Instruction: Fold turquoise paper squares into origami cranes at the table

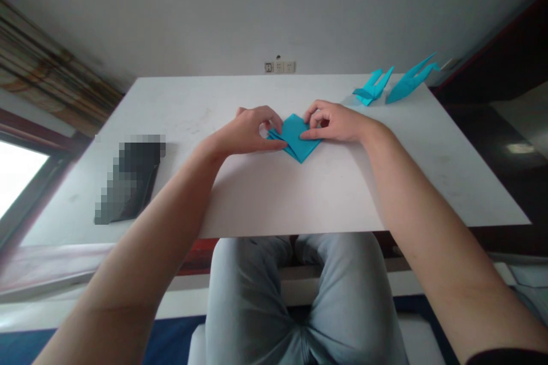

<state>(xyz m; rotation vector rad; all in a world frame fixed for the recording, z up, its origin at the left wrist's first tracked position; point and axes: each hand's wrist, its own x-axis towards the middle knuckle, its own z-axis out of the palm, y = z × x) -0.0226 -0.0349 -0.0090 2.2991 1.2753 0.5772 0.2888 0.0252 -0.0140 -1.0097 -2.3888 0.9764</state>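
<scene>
A folded blue sheet of origami paper (301, 140), diamond-shaped with layered flaps at its left corner, lies on the white table between my hands. My left hand (257, 130) pinches its left side, the thumb along the lower left edge and the fingers curled above. At the right corner, my right hand (331, 121) grips the paper with thumb and curled fingers. Parts of both side corners are hidden under the fingers.
Two folded blue paper cranes, one (372, 88) left of the other (411, 82), stand at the table's back right. A dark, pixelated flat object (132, 179) lies on the left. Wall sockets (279, 67) sit behind the table's (299, 205) far edge.
</scene>
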